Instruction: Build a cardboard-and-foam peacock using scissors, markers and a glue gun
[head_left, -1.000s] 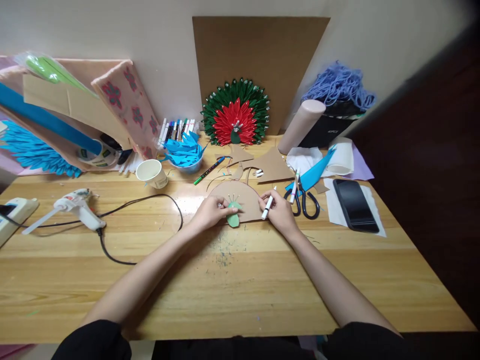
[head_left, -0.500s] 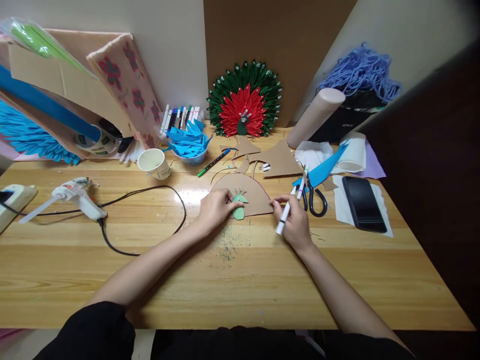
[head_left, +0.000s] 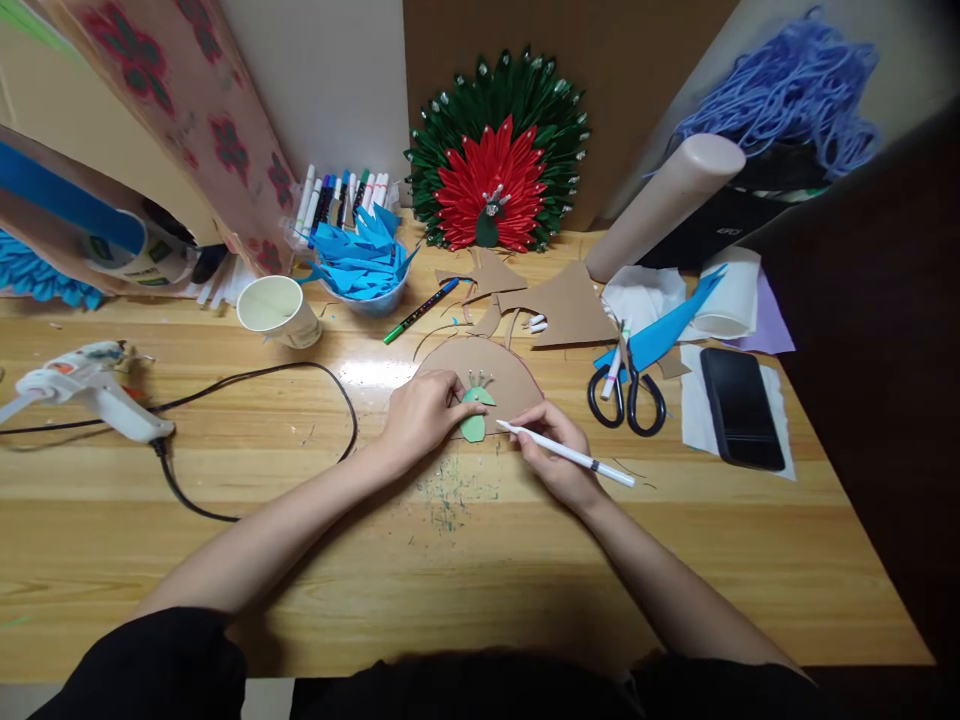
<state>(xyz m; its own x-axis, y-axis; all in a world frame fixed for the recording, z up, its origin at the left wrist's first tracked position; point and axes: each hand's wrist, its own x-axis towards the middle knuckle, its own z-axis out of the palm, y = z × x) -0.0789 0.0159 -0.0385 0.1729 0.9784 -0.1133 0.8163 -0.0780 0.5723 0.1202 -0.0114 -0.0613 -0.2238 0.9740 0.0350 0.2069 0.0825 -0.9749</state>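
Note:
A rounded brown cardboard piece (head_left: 510, 375) lies flat on the wooden table, with a small green cutout (head_left: 473, 428) resting near its lower edge. The cutout has a crown of thin prongs with pale tips. My left hand (head_left: 426, 412) is closed, pinching the cutout's side against the cardboard. In my right hand (head_left: 553, 455) is a white marker (head_left: 577, 459), held like a pen, its tip pointing left just right of the cutout, at the cardboard's lower edge. Whether the tip touches the cardboard is hard to tell.
Black-handled scissors (head_left: 626, 395) and a phone (head_left: 742, 408) lie at the right. Behind are cardboard scraps (head_left: 574, 305), a bowl of blue pieces (head_left: 364, 265), a paper cup (head_left: 279, 310) and a red-green peacock craft (head_left: 495, 165). A glue gun (head_left: 97, 385) with its cable sits left.
My right hand has moved left along the cardboard's lower edge, and the marker now points left. The second pen is out of that hand's area, by the scissors. The camera view has shifted closer.

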